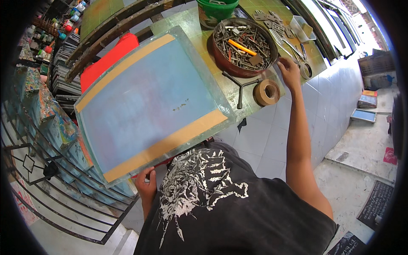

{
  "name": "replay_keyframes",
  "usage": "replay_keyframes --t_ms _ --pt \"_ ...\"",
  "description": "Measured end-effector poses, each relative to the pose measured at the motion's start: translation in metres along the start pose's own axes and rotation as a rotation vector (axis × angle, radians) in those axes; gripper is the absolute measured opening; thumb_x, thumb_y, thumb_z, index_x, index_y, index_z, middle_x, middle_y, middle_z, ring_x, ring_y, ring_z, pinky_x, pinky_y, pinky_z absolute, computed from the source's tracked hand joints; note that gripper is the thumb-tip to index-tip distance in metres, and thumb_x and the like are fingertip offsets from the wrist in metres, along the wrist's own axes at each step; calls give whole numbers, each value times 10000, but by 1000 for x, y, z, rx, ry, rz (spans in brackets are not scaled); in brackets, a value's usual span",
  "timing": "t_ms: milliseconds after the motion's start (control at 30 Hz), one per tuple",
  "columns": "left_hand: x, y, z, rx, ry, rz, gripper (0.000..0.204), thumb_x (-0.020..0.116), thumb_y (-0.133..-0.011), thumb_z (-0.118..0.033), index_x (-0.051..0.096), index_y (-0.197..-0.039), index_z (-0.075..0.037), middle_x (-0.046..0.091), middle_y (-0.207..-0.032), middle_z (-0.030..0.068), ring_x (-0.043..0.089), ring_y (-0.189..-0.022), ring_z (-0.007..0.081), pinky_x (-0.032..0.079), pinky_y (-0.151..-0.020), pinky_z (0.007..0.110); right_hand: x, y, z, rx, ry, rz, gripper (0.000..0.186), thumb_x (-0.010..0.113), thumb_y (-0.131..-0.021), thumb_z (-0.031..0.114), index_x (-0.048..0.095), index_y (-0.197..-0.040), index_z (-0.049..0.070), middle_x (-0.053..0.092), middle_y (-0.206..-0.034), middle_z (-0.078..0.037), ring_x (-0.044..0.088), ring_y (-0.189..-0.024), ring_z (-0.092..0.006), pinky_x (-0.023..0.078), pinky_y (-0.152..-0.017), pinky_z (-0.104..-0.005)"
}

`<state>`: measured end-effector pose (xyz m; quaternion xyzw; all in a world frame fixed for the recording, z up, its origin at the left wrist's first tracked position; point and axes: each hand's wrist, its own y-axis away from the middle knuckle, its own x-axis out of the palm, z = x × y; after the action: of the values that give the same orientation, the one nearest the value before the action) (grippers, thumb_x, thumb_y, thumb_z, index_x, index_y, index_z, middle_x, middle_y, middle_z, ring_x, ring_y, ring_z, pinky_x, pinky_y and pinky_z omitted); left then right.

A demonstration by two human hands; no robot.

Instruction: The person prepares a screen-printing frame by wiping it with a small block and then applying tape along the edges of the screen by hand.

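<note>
Head view showed the basin [231, 69] at ten o'clock from the nearer right hand [290, 71], the orange stick [242, 47] inside aligned ten-to-four; right fingers bent narrowly, left hand [147, 185] half-curled, any hold unclear.

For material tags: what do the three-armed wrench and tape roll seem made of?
Three-armed wrench: likely metal, dull and dark, judging by its slim rods. Tape roll: plastic film or paper, unclear; the tan wound side looks matte, its outer edge darker.

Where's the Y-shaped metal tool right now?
In the head view, the Y-shaped tool lies upper right of centre, just below the round red tub and left of the brown tape roll.
</note>
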<state>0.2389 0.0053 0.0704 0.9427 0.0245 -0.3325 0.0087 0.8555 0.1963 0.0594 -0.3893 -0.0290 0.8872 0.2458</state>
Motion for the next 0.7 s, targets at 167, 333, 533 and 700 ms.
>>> replay_keyframes --t_ms 167,333,533,700 --pt "9 -35 -33 77 2 113 127 664 -851 -51 688 -961 8 668 -816 115 635 -709 202 504 -690 333 -16 82 -28 153 -47 -49 280 667 -907 191 667 -1123 13 696 -1062 -144 663 -1008 -240 525 -869 -357" --pt "31 -63 -33 226 -49 175 254 677 -814 -57 655 -1061 -1 644 -1041 156 617 -988 304 479 -890 394 -9 147 21 163 -62 -230 251 670 -893 136 665 -1114 19 666 -1105 -148 629 -1069 -255 525 -845 -374" --pt "8 -63 2 170 -159 -13 322 675 -801 -43 632 -1119 -9 572 -1234 174 540 -1163 337 414 -1005 407 8 178 83 -119 -12 -142 224 671 -865 77 678 -1081 19 673 -1083 -140 640 -1009 -264 512 -842 -346" --pt "-29 -53 28 22 -143 -168 296 651 -819 -25 626 -1113 2 561 -1257 176 532 -1183 346 393 -1030 415 1 104 80 -148 -41 -81 251 679 -871 124 673 -1091 5 703 -1033 -135 670 -903 -223 514 -827 -332"
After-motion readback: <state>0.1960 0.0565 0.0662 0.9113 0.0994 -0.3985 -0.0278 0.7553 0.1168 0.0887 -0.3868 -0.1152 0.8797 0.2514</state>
